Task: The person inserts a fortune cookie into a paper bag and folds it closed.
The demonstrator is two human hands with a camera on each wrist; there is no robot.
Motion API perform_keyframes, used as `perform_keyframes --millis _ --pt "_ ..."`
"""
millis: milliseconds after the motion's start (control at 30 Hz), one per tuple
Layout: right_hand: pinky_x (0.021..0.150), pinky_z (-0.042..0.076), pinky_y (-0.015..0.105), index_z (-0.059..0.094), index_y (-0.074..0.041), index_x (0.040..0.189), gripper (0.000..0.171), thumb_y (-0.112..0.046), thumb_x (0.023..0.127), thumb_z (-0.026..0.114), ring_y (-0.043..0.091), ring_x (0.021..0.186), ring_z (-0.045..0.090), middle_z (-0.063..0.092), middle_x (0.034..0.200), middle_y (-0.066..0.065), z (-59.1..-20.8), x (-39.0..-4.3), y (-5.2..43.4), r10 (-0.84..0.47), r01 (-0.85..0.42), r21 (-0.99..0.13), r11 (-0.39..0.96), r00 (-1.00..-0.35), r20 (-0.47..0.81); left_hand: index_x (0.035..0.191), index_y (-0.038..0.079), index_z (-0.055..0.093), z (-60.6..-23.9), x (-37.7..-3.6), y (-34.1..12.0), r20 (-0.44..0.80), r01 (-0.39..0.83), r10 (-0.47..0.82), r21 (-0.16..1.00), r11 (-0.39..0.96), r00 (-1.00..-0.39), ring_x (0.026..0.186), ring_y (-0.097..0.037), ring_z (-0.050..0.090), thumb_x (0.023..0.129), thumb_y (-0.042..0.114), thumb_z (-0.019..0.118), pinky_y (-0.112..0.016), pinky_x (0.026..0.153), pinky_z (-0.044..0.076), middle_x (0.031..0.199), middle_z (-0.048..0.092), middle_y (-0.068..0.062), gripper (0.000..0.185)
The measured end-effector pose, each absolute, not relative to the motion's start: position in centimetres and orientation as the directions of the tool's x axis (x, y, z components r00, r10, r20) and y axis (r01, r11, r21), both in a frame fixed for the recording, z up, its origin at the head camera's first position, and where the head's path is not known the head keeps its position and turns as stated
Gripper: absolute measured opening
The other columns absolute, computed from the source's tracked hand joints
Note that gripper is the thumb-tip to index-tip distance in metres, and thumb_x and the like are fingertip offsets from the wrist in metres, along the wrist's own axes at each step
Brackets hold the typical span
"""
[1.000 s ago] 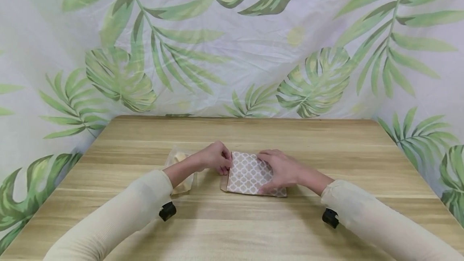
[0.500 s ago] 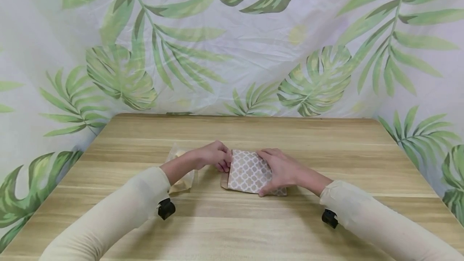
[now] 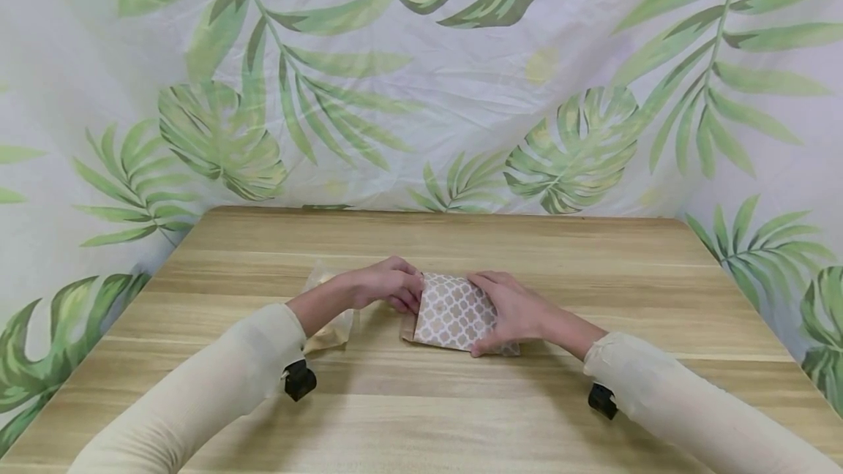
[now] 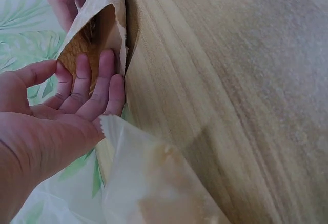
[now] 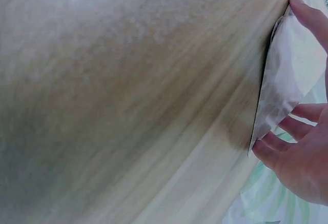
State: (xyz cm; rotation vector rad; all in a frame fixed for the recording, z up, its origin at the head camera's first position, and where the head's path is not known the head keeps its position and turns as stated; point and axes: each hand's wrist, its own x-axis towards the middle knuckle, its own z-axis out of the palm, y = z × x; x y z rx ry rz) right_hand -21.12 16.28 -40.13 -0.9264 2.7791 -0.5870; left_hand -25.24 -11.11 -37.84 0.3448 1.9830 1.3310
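Note:
A brown paper bag (image 3: 454,313) with a white lattice print lies flat on the wooden table (image 3: 421,408). My left hand (image 3: 398,287) is at its left end. In the left wrist view the fingers (image 4: 84,88) reach into the bag's open mouth (image 4: 87,42), with the thumb held apart. My right hand (image 3: 512,309) grips the right half of the paper bag (image 5: 282,75), thumb on the far edge and fingers curled round the near corner. A clear plastic bag (image 3: 331,329) with something pale inside lies under my left wrist.
A leaf-print cloth (image 3: 421,93) hangs behind and at both sides of the table. The clear plastic bag (image 4: 154,183) lies just left of the paper bag. Bare wood runs along the near and far parts of the table.
My left fingers have moved slightly further onto the bag's left end, and that end has lifted a little. The right hand has hardly moved.

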Motion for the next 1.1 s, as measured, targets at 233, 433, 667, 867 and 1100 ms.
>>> perform_keyframes --millis 233,433,667,867,1100 --pt "0.115 0.038 0.057 0.039 0.007 0.154 0.121 -0.055 0.065 0.094 0.045 0.141 0.043 0.044 0.153 0.027 -39.9 -21.2 15.7 -0.603 -0.551 -0.407 0.728 -0.798 0.0 0.096 0.0 0.063 -37.8 -24.9 -11.1 -0.394 -0.145 0.558 0.888 0.437 -0.73 0.084 -0.02 0.071 0.104 0.006 0.053 -0.034 0.079 0.059 0.089 0.073 -0.012 0.014" --pt "0.113 0.043 0.053 0.047 0.006 0.15 0.113 -0.055 0.067 0.093 0.04 0.135 0.05 0.053 0.147 0.022 -40.0 -21.3 15.1 -0.587 -0.552 -0.367 0.749 -0.809 0.018 0.099 -0.002 0.064 -37.8 -24.6 -11.1 -0.383 -0.154 0.533 0.892 0.424 -0.754 0.084 -0.019 0.071 0.104 0.006 0.054 -0.036 0.081 0.059 0.088 0.072 -0.012 0.013" --pt "0.111 0.045 0.052 0.052 0.005 0.146 0.108 -0.053 0.066 0.094 0.039 0.131 0.055 0.059 0.142 0.021 -40.2 -21.4 15.1 -0.584 -0.562 -0.369 0.741 -0.809 0.058 0.11 -0.008 0.065 -37.8 -24.6 -11.5 -0.358 -0.163 0.483 0.903 0.398 -0.799 0.087 -0.021 0.071 0.106 0.005 0.051 -0.039 0.086 0.061 0.097 0.07 -0.014 0.02" --pt "0.111 0.044 0.053 0.051 0.003 0.147 0.107 -0.052 0.066 0.094 0.038 0.13 0.056 0.061 0.141 0.02 -40.5 -21.4 15.2 -0.574 -0.554 -0.39 0.735 -0.815 0.076 0.117 -0.007 0.065 -37.4 -24.5 -12.2 -0.335 -0.122 0.483 0.899 0.42 -0.809 0.094 -0.024 0.07 0.104 0.005 0.052 -0.041 0.088 0.059 0.105 0.07 -0.014 0.022" --pt "0.111 0.043 0.056 0.051 0.001 0.147 0.105 -0.049 0.066 0.095 0.041 0.131 0.055 0.059 0.143 0.021 -40.5 -21.2 15.4 -0.571 -0.554 -0.395 0.733 -0.816 0.086 0.118 -0.008 0.064 -37.0 -24.2 -12.7 -0.302 -0.081 0.513 0.909 0.408 -0.803 0.097 -0.025 0.07 0.103 0.004 0.054 -0.045 0.091 0.057 0.103 0.069 -0.013 0.021"
